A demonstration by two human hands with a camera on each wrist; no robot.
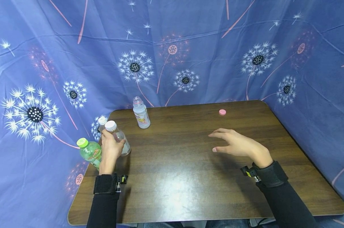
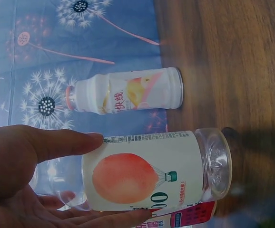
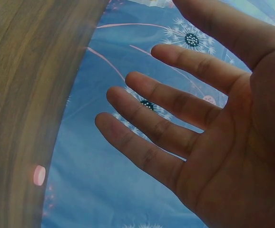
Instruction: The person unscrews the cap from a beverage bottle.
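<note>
At the table's left side my left hand [image 1: 110, 150] grips a clear plastic bottle [image 2: 142, 171] with a white cap, which stands upright. Its label bears an orange balloon picture; the thumb lies along one side and the fingers pass round the other. Next to that hand is a green bottle [image 1: 91, 152] with a light green cap. Another white-capped bottle [image 1: 102, 120] is mostly hidden behind the hand. My right hand [image 1: 240, 144] hovers over the table's right half, fingers spread and nothing held. Beyond it lies a pink bottle cap [image 1: 222, 112].
A white bottle [image 1: 142, 115] without a cap stands near the back left edge of the brown wooden table [image 1: 172, 158]. Blue cloth with a dandelion print [image 1: 206, 41] hangs behind the table and along both sides.
</note>
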